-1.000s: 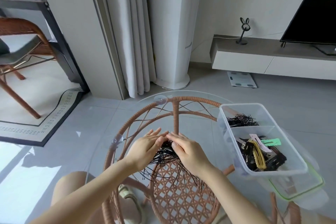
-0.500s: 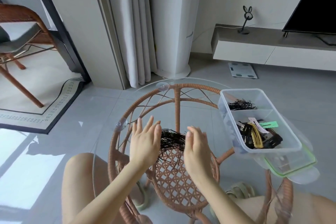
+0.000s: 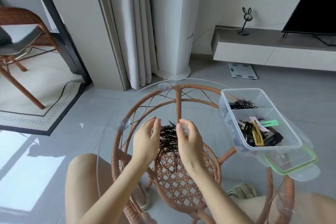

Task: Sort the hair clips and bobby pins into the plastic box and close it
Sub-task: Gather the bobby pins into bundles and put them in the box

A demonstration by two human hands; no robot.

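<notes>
A heap of black bobby pins (image 3: 168, 137) lies on the round glass table top (image 3: 109, 138). My left hand (image 3: 146, 141) stands on edge against the heap's left side, fingers nearly straight. My right hand (image 3: 190, 141) stands against its right side, fingers loosely curved, and the pins are bunched between the two palms. The clear plastic box (image 3: 272, 146) sits at the table's right, open. Its far compartment holds bobby pins (image 3: 241, 104); its near one holds hair clips (image 3: 258, 134) in black, yellow, pink and green. The green-rimmed lid (image 3: 292, 163) lies under the box.
Below the glass is a wicker table frame (image 3: 179, 103) with a woven lower shelf (image 3: 180, 187). My knees are at both sides of the table. A curtain, a white column, a scale and a low TV cabinet (image 3: 272, 51) stand beyond.
My hands lay flat over the pins, then turned onto their edges and closed in from both sides, pushing the scattered pins into a tighter heap.
</notes>
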